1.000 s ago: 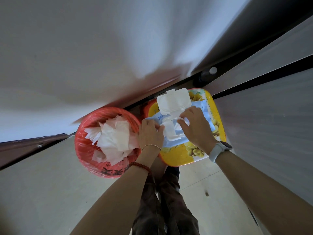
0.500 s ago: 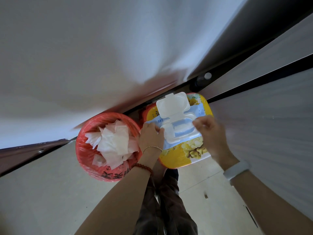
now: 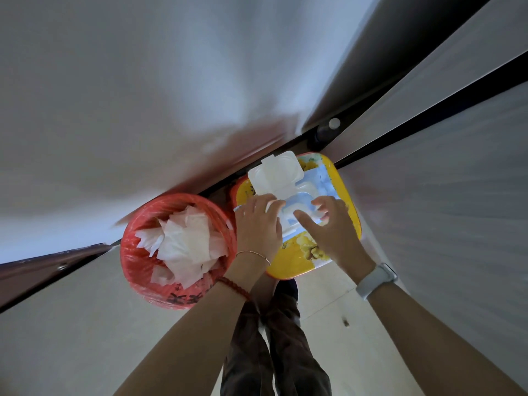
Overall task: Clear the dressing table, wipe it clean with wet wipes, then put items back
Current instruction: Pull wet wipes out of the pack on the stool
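Observation:
A blue wet wipes pack (image 3: 324, 181) lies on a yellow stool top (image 3: 297, 262), its white flip lid (image 3: 275, 174) standing open. My left hand (image 3: 258, 224) presses down on the pack's left end and holds it in place. Just to the right, my right hand (image 3: 333, 232) hovers over the white dispensing opening with thumb and fingers spread; I see no wipe in it.
A red-lined waste bin (image 3: 134, 252) with several crumpled used wipes (image 3: 183, 244) stands on the floor just left of the stool. Grey cabinet panels (image 3: 443, 195) rise on the right, a pale wall on the left. My legs (image 3: 274, 338) stand below the stool.
My right hand drew back to the pack's right edge, then returned over the opening with its fingers now spread. My left hand stayed on the pack's left end.

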A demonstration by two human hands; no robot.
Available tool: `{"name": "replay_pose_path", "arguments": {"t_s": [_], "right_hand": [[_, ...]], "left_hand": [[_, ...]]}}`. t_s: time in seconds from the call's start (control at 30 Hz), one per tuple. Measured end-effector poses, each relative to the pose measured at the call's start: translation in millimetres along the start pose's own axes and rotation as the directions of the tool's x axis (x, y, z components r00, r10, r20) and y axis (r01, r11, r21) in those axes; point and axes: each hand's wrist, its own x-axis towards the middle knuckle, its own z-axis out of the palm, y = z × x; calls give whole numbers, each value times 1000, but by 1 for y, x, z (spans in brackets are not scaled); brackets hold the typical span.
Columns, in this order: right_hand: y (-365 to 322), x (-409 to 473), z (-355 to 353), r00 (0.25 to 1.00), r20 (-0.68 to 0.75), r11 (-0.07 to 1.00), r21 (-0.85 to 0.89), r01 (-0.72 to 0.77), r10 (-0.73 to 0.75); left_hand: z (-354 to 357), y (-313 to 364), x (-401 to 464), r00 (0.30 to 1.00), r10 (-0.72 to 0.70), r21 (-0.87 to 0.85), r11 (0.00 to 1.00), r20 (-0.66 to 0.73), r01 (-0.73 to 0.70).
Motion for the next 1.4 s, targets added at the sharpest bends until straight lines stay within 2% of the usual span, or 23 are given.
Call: {"name": "replay_pose_path", "arguments": {"t_s": [0.1,0.17,0.23,0.33,0.5,0.67,0.73,0.8,0.87,0.93,1.0,1.1,1.17,1.23,1.3,1.4], "right_hand": [[1,3,2,998,29,993,-101,-61,64],[2,2,3,1000,22,991,-136,1,2],[1,-1,2,998,-17,992,-111,52,-55],[-6,-2,-4,993,-103,996,-75,55,-62],[-4,-4,-7,980,69,909,-367,199,-187],[-4,-5,-11,983,-7,871,-465,160,-184],[-3,0,-9,997,-37,932,-358,50,-68],[-3,7,-7,992,-38,983,-137,-121,117],[-4,13,-7,964,-30,959,116,-259,264],[-5,14,-10,948,-37,927,226,-300,316],[-7,13,-10,970,-20,958,158,-237,243],[-7,8,-7,994,98,997,-59,-49,55],[-2,5,-4,985,168,963,-259,72,-28],[4,0,-4,972,193,878,-432,208,-135],[8,-4,-5,934,177,797,-488,357,-310],[11,-6,-8,866,69,765,-437,472,-495]], "left_hand": [[2,-2,-4,995,95,26,995,31,-96],[5,-5,-6,992,112,50,992,61,-115],[6,-8,-8,992,100,81,991,79,-106],[7,-6,-9,993,95,102,990,71,-102],[7,0,0,994,111,84,990,12,-112],[4,5,8,991,127,111,985,27,-130],[5,6,8,989,142,105,984,29,-144],[6,4,8,985,174,105,979,4,-173],[8,2,8,977,212,113,972,-32,-207],[10,0,7,966,250,131,962,-65,-240],[11,-3,2,958,277,147,953,-75,-264],[11,-7,-6,955,283,131,954,-90,-270],[11,-9,-9,956,269,91,962,-115,-259],[10,-9,-11,956,264,47,964,-129,-260],[6,-10,-14,955,265,1,963,-135,-268],[0,-7,-15,951,267,-94,954,-155,-284]]}}
